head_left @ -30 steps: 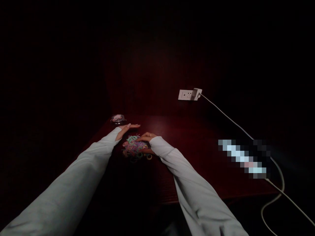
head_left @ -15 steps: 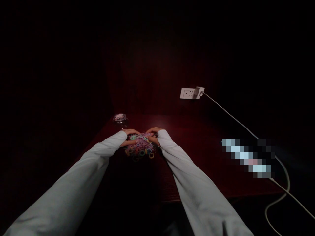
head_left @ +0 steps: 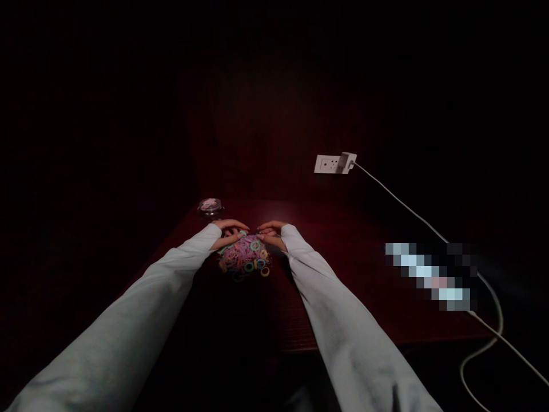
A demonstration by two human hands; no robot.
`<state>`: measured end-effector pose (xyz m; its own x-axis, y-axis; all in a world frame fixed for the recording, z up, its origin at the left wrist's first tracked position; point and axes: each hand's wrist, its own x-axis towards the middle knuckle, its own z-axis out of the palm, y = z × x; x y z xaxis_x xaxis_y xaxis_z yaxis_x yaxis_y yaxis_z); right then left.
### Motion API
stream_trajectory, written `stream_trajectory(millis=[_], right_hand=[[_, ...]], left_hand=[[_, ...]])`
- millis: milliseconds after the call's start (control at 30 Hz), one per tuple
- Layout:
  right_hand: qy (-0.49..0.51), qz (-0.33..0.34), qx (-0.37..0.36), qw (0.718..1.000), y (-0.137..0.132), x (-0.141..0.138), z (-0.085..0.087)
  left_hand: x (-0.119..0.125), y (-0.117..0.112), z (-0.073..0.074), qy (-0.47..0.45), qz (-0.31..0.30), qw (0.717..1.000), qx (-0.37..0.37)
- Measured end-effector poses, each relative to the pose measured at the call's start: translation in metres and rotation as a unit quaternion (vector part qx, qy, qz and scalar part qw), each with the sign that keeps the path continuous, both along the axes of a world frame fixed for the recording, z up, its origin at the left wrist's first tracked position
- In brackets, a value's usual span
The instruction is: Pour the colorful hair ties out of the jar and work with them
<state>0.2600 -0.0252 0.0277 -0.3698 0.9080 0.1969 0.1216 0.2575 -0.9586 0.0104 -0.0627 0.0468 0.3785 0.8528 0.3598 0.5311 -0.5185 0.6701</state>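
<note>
A heap of small, colourful hair ties [head_left: 244, 258], mostly purple with green, yellow and blue rings among them, lies on the dark red table. At its far left edge is my left hand [head_left: 229, 231], thumb and forefinger closed around a pale green hair tie [head_left: 243, 233]. Across from it, my right hand [head_left: 273, 232] has its thumb and fingertips drawn together at the far right edge of the heap. Whatever those right fingertips hold is too small and dark to make out. Both forearms are in pale long sleeves.
A clear jar [head_left: 210, 207] with a pinkish lid stands behind my left hand. On the wall is a white socket [head_left: 328, 164] with a plugged-in charger [head_left: 347, 162]. Its white cable [head_left: 401, 201] runs down to the right, past a blurred-out bright object [head_left: 424, 272] on the table [head_left: 343, 297].
Both hands have risen slightly from the middle of the heap to its far edge, uncovering more hair ties. The left thumb and forefinger now close around a green one.
</note>
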Motion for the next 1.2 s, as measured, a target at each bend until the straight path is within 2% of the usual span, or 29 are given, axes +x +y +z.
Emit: stream_trajectory(millis=[133, 267, 367, 433, 567, 600, 667, 733, 800, 900, 967, 1067, 1133, 1200], right_hand=[[-0.054, 0.014, -0.023, 0.998, 0.004, 0.008, -0.002], [-0.131, 0.032, 0.008, 0.991, 0.001, 0.013, -0.009], [-0.153, -0.010, 0.040, 0.987, 0.002, 0.017, -0.011], [-0.168, -0.060, 0.067, 0.982, 0.002, 0.015, -0.012], [-0.211, -0.168, 0.131, 0.954, -0.004, -0.010, -0.018], [-0.218, -0.194, 0.123, 0.948, -0.008, -0.019, -0.020], [-0.246, -0.205, 0.089, 0.943, -0.016, -0.035, -0.025], [-0.270, -0.207, 0.073, 0.937, -0.025, -0.047, -0.031], [-0.269, -0.209, 0.110, 0.934, -0.033, -0.054, -0.036], [-0.242, -0.213, 0.153, 0.934, -0.042, -0.064, -0.042], [-0.229, -0.225, 0.139, 0.937, -0.046, -0.077, -0.043], [-0.225, -0.229, 0.125, 0.939, -0.045, -0.103, -0.043], [-0.220, -0.231, 0.094, 0.943, -0.041, -0.114, -0.041], [-0.213, -0.173, 0.061, 0.960, -0.034, -0.116, -0.038]], left_hand=[[0.001, 0.002, -0.001, -0.011, 0.004, 1.000, 0.016], [0.011, 0.002, -0.013, -0.032, 0.017, 0.999, -0.004], [0.016, 0.004, -0.025, -0.062, -0.003, 0.998, -0.026], [0.015, 0.008, -0.031, -0.089, 0.017, 0.995, -0.042], [0.012, 0.019, -0.039, -0.120, 0.057, 0.991, -0.031], [0.012, 0.020, -0.041, -0.119, 0.068, 0.990, -0.027], [0.016, 0.021, -0.046, -0.099, 0.097, 0.990, -0.023], [0.019, 0.020, -0.049, -0.059, 0.115, 0.991, -0.017], [0.019, 0.021, -0.050, -0.031, 0.119, 0.992, 0.005], [0.011, 0.026, -0.047, -0.038, 0.114, 0.992, 0.044], [0.002, 0.031, -0.044, -0.034, 0.128, 0.990, 0.050], [-0.008, 0.036, -0.044, -0.027, 0.157, 0.987, 0.027], [-0.012, 0.037, -0.045, -0.049, 0.155, 0.987, -0.002], [-0.013, 0.036, -0.047, -0.081, 0.141, 0.986, -0.038]])
